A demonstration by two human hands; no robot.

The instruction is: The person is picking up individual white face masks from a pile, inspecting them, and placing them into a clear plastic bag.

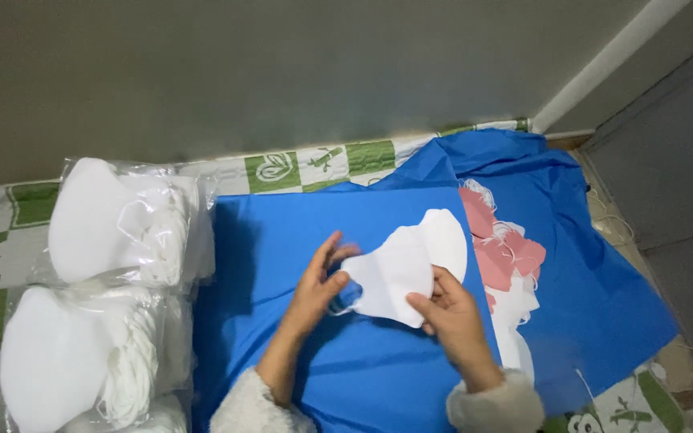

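My left hand [317, 287] and my right hand [449, 311] hold a white folded face mask [399, 269] between them over a blue board [282, 240]. The left fingers pinch the mask's left edge near its ear loop. The right thumb presses on the mask's lower right edge. The mask's rounded upper part [447, 236] sticks out past the board's right side. Both wrists wear fluffy white cuffs.
Two clear plastic bags of white masks [122, 228] [82, 353] lie at the left on a green-and-white patterned mat [314, 164]. A heap of pink and white masks [507, 256] lies on blue cloth [595, 281] at the right. A grey wall rises behind.
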